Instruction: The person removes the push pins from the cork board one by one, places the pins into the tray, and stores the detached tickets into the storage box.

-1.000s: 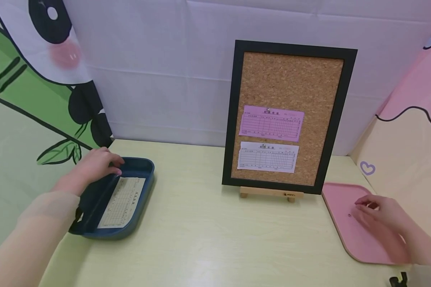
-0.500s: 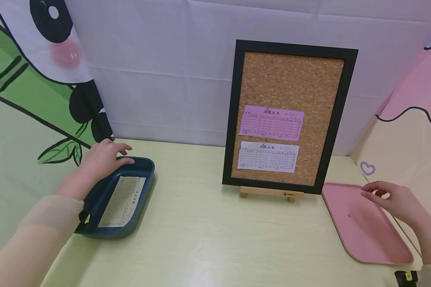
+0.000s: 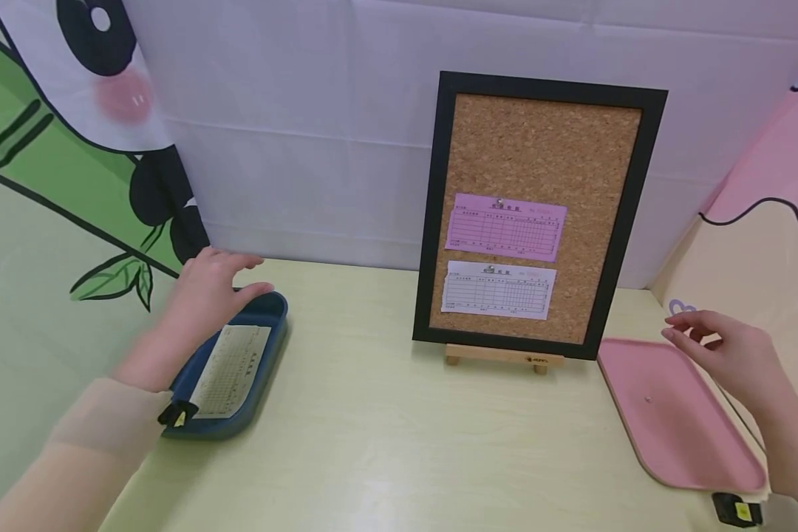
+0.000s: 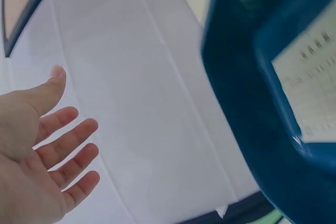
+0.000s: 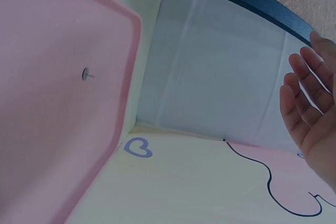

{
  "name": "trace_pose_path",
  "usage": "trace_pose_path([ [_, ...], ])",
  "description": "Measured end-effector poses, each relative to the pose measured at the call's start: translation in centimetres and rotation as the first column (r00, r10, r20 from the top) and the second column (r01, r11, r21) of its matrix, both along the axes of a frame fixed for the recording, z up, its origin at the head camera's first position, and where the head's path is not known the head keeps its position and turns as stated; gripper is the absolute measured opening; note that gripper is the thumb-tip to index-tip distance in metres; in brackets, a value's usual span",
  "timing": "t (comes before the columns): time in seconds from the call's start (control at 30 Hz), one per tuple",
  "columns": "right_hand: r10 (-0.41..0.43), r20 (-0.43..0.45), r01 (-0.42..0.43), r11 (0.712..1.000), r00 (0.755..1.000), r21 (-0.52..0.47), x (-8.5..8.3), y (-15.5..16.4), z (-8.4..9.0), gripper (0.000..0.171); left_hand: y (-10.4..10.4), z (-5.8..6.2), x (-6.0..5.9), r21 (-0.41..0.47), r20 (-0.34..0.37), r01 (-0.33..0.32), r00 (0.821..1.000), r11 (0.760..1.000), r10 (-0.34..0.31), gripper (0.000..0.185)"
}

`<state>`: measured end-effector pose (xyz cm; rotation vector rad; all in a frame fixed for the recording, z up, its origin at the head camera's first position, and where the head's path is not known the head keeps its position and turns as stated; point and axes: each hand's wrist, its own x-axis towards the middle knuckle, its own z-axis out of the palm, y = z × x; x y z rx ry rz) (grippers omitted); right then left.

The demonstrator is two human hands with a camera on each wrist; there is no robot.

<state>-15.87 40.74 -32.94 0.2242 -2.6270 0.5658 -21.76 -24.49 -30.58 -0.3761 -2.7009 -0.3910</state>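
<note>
My left hand (image 3: 209, 303), fingers spread and holding nothing, is above the far left part of a dark blue tray (image 3: 275, 336). A printed paper form (image 3: 236, 369) lies in that tray. In the left wrist view the palm and separated fingers of the left hand (image 4: 42, 145) show plainly. On the right, my right hand (image 3: 731, 351) hovers over the far edge of a pink tray (image 3: 691, 436), its fingers loosely bent. A single thumbtack (image 5: 85, 74) lies in the pink tray. I see nothing in the right hand (image 5: 315, 98) in the right wrist view.
A black-framed cork board (image 3: 545, 148) stands on a small wooden easel (image 3: 504, 355) at the back. A pink form (image 3: 505, 227) and a white form (image 3: 499, 290) are pinned on it. A cloth backdrop (image 3: 306, 148) hangs behind the table (image 3: 406, 436).
My left hand has risen off the blue tray's far side, moving right and away, with fingers opening. The right hand has moved up and away from the thumbtack on the pink tray.
</note>
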Motion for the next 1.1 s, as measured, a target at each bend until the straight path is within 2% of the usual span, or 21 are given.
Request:
trace_pose_path([
  [0.13, -0.028, -0.027, 0.026, 0.998, 0.999, -0.06, 0.3, -1.5, 0.6, 0.019, 1.6, 0.5, 0.6, 0.019, -0.059, 0.017, 0.998, 1.0, -0.016, 0.045],
  [0.23, -0.03, -0.078, 0.022, 0.994, 0.996, -0.103, 0.5, -2.4, 1.0, 0.021, 2.7, 0.7, 1.0, 0.05, -0.15, 0.048, 0.988, 0.998, -0.04, 0.044],
  [0.4, -0.035, -0.195, 0.003, 0.986, 0.98, -0.164, 0.7, -4.1, 1.4, 0.023, 4.3, 0.6, 1.2, 0.105, -0.307, 0.133, 0.947, 0.986, -0.095, 0.046],
  [0.53, -0.036, -0.275, -0.025, 0.976, 0.961, -0.216, 0.8, -5.5, 1.8, 0.024, 5.4, 0.3, 1.1, 0.115, -0.395, 0.206, 0.907, 0.972, -0.145, 0.049],
  [0.63, -0.046, -0.304, -0.033, 0.968, 0.951, -0.248, 0.8, -6.4, 2.3, 0.025, 6.3, 0.3, 1.1, 0.126, -0.44, 0.25, 0.882, 0.96, -0.172, 0.051],
  [0.77, -0.052, -0.349, -0.062, 0.95, 0.935, -0.307, 0.7, -7.4, 2.7, 0.026, 7.5, 0.3, 1.0, 0.152, -0.476, 0.292, 0.859, 0.944, -0.189, 0.052],
  [0.97, -0.014, -0.447, -0.186, 0.897, 0.895, -0.401, 0.0, -8.7, 2.7, 0.023, 9.5, -0.1, 0.6, 0.183, -0.516, 0.354, 0.829, 0.917, -0.216, 0.051],
  [1.1, 0.004, -0.487, -0.251, 0.861, 0.873, -0.443, -0.8, -10.1, 2.8, 0.022, 11.0, -0.5, 0.3, 0.205, -0.527, 0.387, 0.818, 0.899, -0.232, 0.05],
])
